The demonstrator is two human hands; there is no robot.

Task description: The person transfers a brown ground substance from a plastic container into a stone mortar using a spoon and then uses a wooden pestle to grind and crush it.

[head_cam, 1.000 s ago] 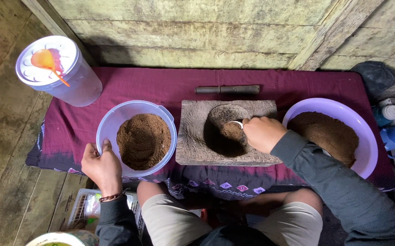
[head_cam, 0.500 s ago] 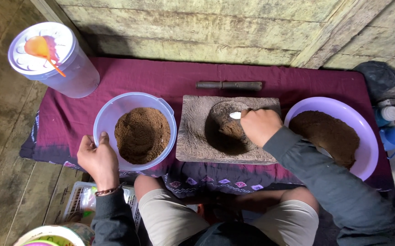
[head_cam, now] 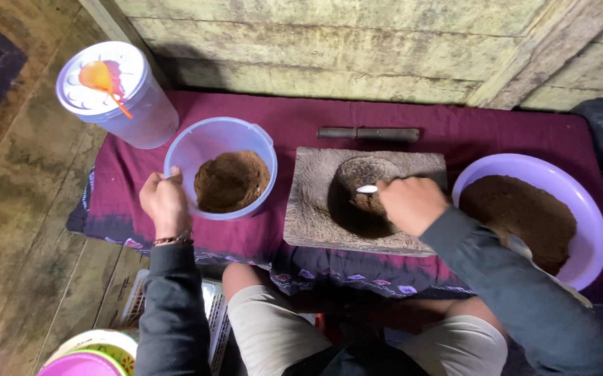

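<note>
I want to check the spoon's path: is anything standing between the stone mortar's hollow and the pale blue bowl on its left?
Nothing visible does. Between the grey stone mortar and the pale blue plastic bowl lies only bare maroon cloth.

Soft, even daylight from above; no harsh glare.

Focus is sharp at centre. A deep shadow fills the hollow of the grey stone grinding slab (head_cam: 364, 202). The weathered wooden plank wall (head_cam: 329, 42) bows slightly from wide-angle distortion. The translucent plastic jar's white lid (head_cam: 101, 80) reads brightest. Corners darken mildly.
</note>
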